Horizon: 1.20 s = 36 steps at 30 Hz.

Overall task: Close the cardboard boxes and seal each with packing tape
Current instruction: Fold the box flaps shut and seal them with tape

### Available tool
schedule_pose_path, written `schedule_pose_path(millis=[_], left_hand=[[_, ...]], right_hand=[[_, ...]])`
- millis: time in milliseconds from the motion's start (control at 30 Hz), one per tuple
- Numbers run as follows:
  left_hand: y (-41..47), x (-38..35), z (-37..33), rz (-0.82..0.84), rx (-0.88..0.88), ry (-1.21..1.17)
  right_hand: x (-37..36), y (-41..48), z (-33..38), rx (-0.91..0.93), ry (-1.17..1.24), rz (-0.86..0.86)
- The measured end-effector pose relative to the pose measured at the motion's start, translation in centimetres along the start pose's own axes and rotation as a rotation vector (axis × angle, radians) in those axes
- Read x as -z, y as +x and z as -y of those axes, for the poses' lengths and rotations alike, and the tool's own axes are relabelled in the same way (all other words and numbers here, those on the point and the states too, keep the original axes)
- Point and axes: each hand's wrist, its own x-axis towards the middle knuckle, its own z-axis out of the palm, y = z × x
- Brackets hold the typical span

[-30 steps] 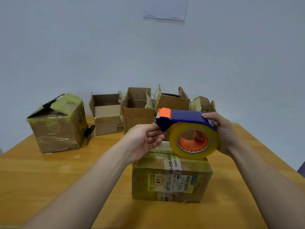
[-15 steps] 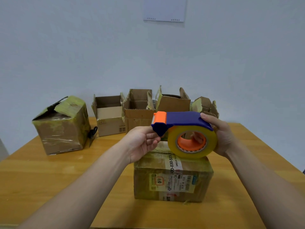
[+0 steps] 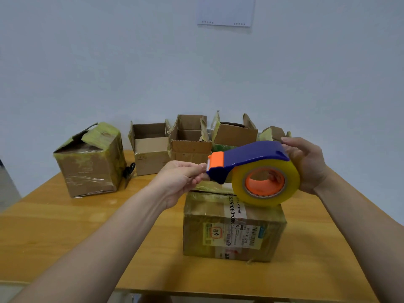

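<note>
A closed cardboard box (image 3: 234, 228) with a shipping label stands on the wooden table in front of me. Above its top I hold a blue and orange tape dispenser (image 3: 251, 158) loaded with a yellowish tape roll (image 3: 265, 184). My right hand (image 3: 308, 165) grips the roll and dispenser from the right side. My left hand (image 3: 181, 180) pinches at the orange cutter end, where the tape's free end sits. Three open boxes stand at the back: one left (image 3: 149, 149), one middle (image 3: 190, 141), one right (image 3: 235, 133).
A tape-wrapped box (image 3: 91, 162) with a torn top stands at the far left, black scissors (image 3: 130, 169) beside it. Another small box (image 3: 273, 133) peeks out behind the dispenser. The wooden table (image 3: 65, 232) ends at a front edge near me. A paper hangs on the wall.
The dispenser has tilted, its orange end dropping slightly, and my left fingers have closed onto the cutter end. The view has shifted a little downward.
</note>
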Motion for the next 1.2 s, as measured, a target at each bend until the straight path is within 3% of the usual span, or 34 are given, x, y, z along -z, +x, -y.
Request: schedule_pose_path(millis=[467, 833, 1000, 1133, 1200], left_hand=[[-0.6, 2.4, 1.0, -0.084, -0.108, 0.577], [-1.0, 2.4, 2.9, -0.267, -0.326, 0.933], [-0.3, 3.2, 4.3, -0.292, -0.217, 0.772], [0.6, 2.6, 3.4, -0.380, -0.345, 0.485], [0.2, 0.7, 2.7, -0.298, -0.395, 0.330]], right_hand=[[-3.3, 2.2, 2.0, -0.001, -0.664, 0.057], [-4.5, 4.0, 2.2, -0.046, -0.739, 0.052], [-4.7, 4.2, 1.9, -0.039, -0.753, 0.060], [-5.1, 4.4, 2.0, -0.047, -0.760, 0.072], [-5.2, 4.5, 2.1, -0.051, -0.755, 0.075]])
